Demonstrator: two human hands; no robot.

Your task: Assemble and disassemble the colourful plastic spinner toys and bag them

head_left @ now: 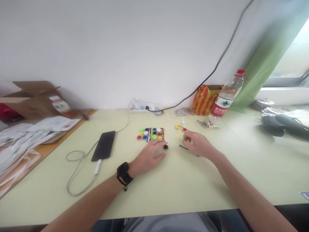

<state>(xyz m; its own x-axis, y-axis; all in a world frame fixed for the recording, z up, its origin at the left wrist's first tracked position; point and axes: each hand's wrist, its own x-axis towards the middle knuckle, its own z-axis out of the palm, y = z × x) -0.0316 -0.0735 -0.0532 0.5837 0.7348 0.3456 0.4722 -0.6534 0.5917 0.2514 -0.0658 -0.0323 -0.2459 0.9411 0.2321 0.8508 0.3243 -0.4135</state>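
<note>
My left hand [150, 155] rests on the table with thumb and fingers apart, next to a round black piece [165, 147]. Beyond its fingertips lie rows of coloured discs [145, 137] and a group of thin coloured sticks [149, 133]. My right hand [198, 144] is closed, its fingertips together over a green piece [182, 140]; whether they grip it is too small to tell. A black stick [183, 147] lies just below those fingertips. Yellow and red pieces [184, 129] and a white piece [183, 122] lie beyond the right hand.
A black phone [103, 146] with a white cable lies at left. Farther left are papers [48, 129] and a cardboard box [33, 100]. A power strip [142, 108] sits by the wall. At right stand a striped bag [202, 100] and a large bottle [223, 101].
</note>
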